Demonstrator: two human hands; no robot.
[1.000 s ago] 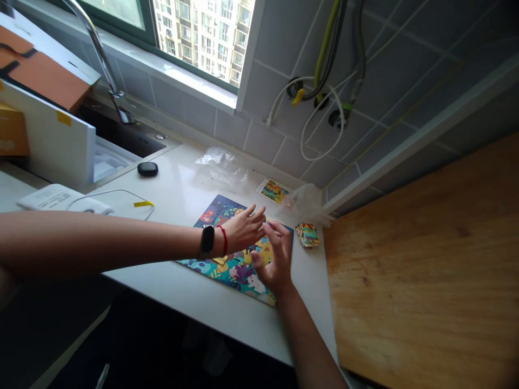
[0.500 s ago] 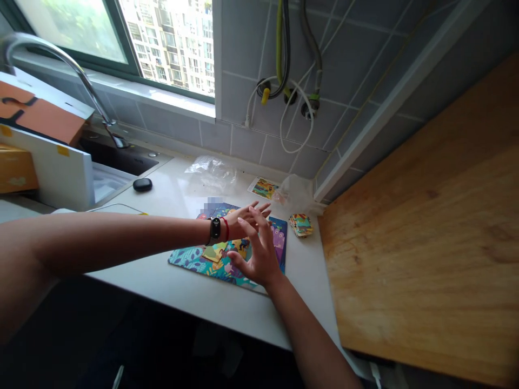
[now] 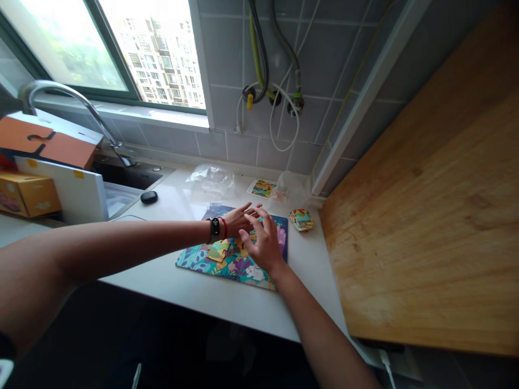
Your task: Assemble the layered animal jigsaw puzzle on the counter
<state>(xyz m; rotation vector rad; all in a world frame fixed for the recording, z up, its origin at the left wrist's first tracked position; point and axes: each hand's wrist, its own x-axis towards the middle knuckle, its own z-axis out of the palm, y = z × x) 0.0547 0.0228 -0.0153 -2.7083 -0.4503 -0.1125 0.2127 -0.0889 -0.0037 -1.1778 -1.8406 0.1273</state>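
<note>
A colourful jigsaw-like picture board (image 3: 255,272) lies flat on the white counter. Over its middle reaches my left hand (image 3: 237,221), fingers stretched out and open, a dark band on the wrist. My right hand (image 3: 265,246) is beside it with fingers curved and spread, the fingertips overlapping the left hand's in view; whether they touch I cannot tell. Neither hand shows anything held. A yellowish picture piece (image 3: 219,251) rests on the board left of my right hand. Part of the board's centre is hidden by my hands. To the right sits a small stack of picture pieces (image 3: 301,220).
Behind the board are a crumpled clear plastic bag (image 3: 213,178), a small picture card (image 3: 263,188) and another clear bag (image 3: 288,186). A black oval case (image 3: 149,197) lies near the sink (image 3: 140,178). Boxes (image 3: 52,143) stand at left; a wooden panel (image 3: 421,216) rises at right.
The view has tilted up and shifted slightly. My hands stay over the board, with the right hand's fingers a little closer to the left hand. The board and pieces appear unmoved on the counter.
</note>
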